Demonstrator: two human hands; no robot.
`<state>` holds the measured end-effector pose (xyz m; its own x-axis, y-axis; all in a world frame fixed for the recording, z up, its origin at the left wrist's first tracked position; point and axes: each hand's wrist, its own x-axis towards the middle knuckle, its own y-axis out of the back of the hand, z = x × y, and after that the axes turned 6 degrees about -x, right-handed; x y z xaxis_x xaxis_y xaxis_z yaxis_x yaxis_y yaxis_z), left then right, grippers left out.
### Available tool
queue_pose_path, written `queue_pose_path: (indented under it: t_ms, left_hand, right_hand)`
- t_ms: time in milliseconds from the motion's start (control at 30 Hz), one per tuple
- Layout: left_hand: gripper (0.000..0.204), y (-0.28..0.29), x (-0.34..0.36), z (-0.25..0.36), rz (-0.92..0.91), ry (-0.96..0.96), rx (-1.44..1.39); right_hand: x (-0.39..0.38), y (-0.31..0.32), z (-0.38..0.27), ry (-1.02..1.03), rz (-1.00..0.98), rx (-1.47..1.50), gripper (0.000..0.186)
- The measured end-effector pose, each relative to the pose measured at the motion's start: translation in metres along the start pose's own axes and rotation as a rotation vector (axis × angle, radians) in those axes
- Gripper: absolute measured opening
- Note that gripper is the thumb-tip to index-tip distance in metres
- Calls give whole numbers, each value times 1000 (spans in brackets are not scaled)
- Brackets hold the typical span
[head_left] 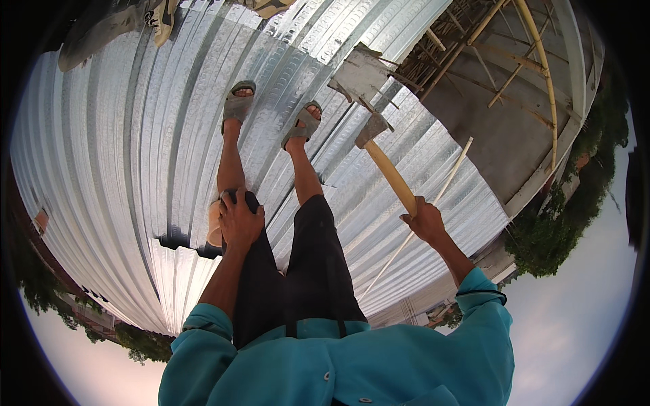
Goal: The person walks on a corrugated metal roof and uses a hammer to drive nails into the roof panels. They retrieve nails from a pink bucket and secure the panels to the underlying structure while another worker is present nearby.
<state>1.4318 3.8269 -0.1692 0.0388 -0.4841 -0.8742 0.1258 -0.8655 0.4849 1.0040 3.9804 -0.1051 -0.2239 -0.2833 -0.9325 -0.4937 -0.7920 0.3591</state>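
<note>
My right hand (pixel 425 220) is closed round the lower end of a hatchet's (pixel 391 172) pale wooden handle. The rusty metal head (pixel 373 130) is up beside the near edge of a rough grey concrete block (pixel 363 73); I cannot tell whether they touch. Thin bars or strips stick out from the block. My left hand (pixel 242 221) lies over my left knee with its fingers apart, holding nothing. Beside that knee shows a tan rounded object (pixel 215 224), partly hidden by the hand and leg. My sandalled feet (pixel 237 101) stand on corrugated metal sheets (pixel 183 135).
A thin pale rod (pixel 443 186) lies across the sheets at right. Past the sheets' right edge are bamboo poles (pixel 542 61) and a concrete surface (pixel 474 135) lower down. A dark gap (pixel 174 240) opens at left. Another person's shoe (pixel 161 24) is at the far left.
</note>
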Motion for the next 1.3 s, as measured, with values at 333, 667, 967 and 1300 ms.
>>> queue_pose_path:
  t_ms: [333, 667, 967, 1300]
  left_hand:
    - [68, -26, -1, -2, 38, 43, -39]
    - [67, -29, 4, 5, 48, 99, -105]
    - [65, -38, 10, 9, 35, 152, -111]
    - [63, -37, 12, 10, 25, 168, -130]
  right_hand:
    - [107, 127, -36, 34, 295, -31, 58]
    - [159, 206, -74, 261, 664, 274, 42]
    - [195, 235, -135, 137, 519, 33, 41]
    - [244, 239, -124, 87, 398, -81, 42]
